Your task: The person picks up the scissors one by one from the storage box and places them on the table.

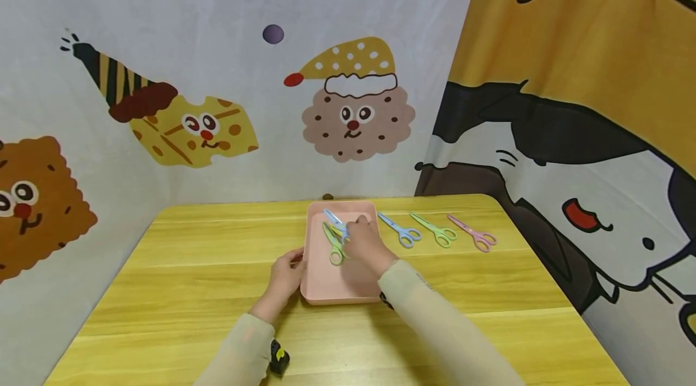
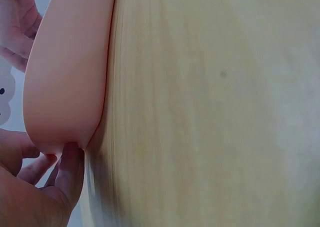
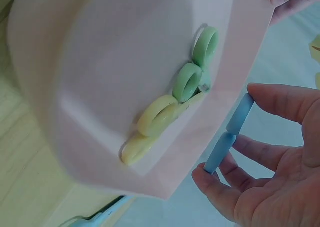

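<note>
A pink tray (image 1: 326,289) rests on the table. My left hand (image 1: 285,277) grips its left side, thumb at the rim and fingertips against the outer wall in the left wrist view. Over the tray, my right hand (image 1: 370,247) pinches blue scissors (image 1: 333,217) by the handles; the blue handles (image 3: 242,112) show between thumb and fingers in the right wrist view. Inside the tray lie green scissors (image 1: 328,234) and yellow scissors (image 3: 136,151), side by side. In the head view, my right hand and the blue scissors hide most of the yellow pair.
To the tray's right, another blue pair of scissors (image 1: 399,229), another green pair (image 1: 432,229) and a pink pair (image 1: 469,231) lie in a row on the wooden table (image 1: 179,289). A printed cloth (image 1: 217,60) hangs behind the table.
</note>
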Motion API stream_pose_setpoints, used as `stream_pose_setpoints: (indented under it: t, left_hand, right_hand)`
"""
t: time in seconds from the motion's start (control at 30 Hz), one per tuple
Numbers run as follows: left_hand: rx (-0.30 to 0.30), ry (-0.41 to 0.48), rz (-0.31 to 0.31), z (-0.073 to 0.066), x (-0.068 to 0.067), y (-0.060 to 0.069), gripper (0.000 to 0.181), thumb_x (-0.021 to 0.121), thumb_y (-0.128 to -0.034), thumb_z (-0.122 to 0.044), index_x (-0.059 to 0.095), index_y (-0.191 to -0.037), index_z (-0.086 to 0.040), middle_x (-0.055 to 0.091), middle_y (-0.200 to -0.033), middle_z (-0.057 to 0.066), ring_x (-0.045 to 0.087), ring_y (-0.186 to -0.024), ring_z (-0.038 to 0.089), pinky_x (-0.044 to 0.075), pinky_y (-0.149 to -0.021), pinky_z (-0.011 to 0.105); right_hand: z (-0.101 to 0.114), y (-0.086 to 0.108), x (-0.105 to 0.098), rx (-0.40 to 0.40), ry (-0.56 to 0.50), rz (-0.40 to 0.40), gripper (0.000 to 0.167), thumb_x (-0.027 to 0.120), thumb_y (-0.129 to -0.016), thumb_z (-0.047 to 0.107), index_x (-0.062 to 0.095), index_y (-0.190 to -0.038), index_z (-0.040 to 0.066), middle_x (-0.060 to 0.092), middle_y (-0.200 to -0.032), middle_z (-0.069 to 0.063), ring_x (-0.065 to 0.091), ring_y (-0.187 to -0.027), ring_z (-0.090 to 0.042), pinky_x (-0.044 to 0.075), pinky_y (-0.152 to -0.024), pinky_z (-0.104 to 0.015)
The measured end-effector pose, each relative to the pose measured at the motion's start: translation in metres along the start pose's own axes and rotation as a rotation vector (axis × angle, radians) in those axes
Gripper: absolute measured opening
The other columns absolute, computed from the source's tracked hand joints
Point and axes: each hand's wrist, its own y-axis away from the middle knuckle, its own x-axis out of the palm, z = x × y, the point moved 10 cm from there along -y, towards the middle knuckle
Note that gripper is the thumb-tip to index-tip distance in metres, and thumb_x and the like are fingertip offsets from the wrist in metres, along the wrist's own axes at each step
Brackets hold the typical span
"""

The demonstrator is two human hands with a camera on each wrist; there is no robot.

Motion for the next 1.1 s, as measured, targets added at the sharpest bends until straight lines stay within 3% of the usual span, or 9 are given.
stream_pose_setpoints:
  t: [0.1, 0.23, 0.57, 0.83, 1.1]
  left_hand:
    - [-0.005, -0.012, 0.004, 0.001, 0.000, 0.000, 0.036, 0.056, -0.0933, -0.008, 0.056, -0.128, 0.003, 0.062, -0.117, 0.021, 0.061, -0.103, 0.031, 0.055, -0.084, 0.037]
    - [-0.008, -0.014, 0.007, 0.002, 0.000, 0.000, 0.036, 0.055, -0.0937, -0.008, 0.056, -0.128, 0.003, 0.061, -0.117, 0.021, 0.061, -0.102, 0.030, 0.055, -0.083, 0.036]
    - [0.010, -0.034, -0.019, -0.002, -0.002, 0.001, 0.035, 0.057, -0.0925, -0.008, 0.059, -0.126, 0.001, 0.064, -0.113, 0.019, 0.062, -0.100, 0.029, 0.055, -0.082, 0.036]
    - [0.012, -0.036, -0.021, -0.003, -0.001, 0.002, 0.034, 0.057, -0.0925, -0.008, 0.059, -0.125, 0.001, 0.064, -0.112, 0.018, 0.062, -0.099, 0.029, 0.055, -0.082, 0.036]
    - [0.002, -0.035, -0.017, -0.002, -0.001, 0.002, 0.035, 0.057, -0.0925, -0.009, 0.059, -0.126, 0.000, 0.064, -0.113, 0.018, 0.062, -0.100, 0.029, 0.055, -0.082, 0.036]
  right_hand:
    - [-0.004, 0.004, -0.001, 0.023, -0.064, 0.018, 0.033, 0.072, -0.080, 0.014, 0.062, -0.110, 0.002, 0.049, -0.098, -0.009, 0.042, -0.091, -0.024, 0.046, -0.079, -0.034]
    - [-0.008, 0.008, -0.002, 0.021, -0.070, 0.031, 0.042, 0.077, -0.078, 0.018, 0.062, -0.114, 0.002, 0.047, -0.103, -0.010, 0.041, -0.094, -0.024, 0.047, -0.076, -0.032]
    - [-0.016, 0.015, -0.006, 0.021, -0.100, 0.030, 0.043, 0.077, -0.079, 0.023, 0.063, -0.114, 0.002, 0.047, -0.105, -0.009, 0.040, -0.094, -0.024, 0.046, -0.074, -0.031]
    - [-0.022, 0.018, -0.011, 0.010, -0.110, 0.004, 0.050, 0.077, -0.078, 0.020, 0.060, -0.122, 0.003, 0.049, -0.117, -0.014, 0.044, -0.101, -0.028, 0.048, -0.079, -0.035]
    - [-0.032, 0.021, -0.015, 0.035, -0.073, 0.004, 0.054, 0.076, -0.079, 0.020, 0.057, -0.127, 0.003, 0.047, -0.130, -0.019, 0.045, -0.116, -0.036, 0.046, -0.095, -0.046]
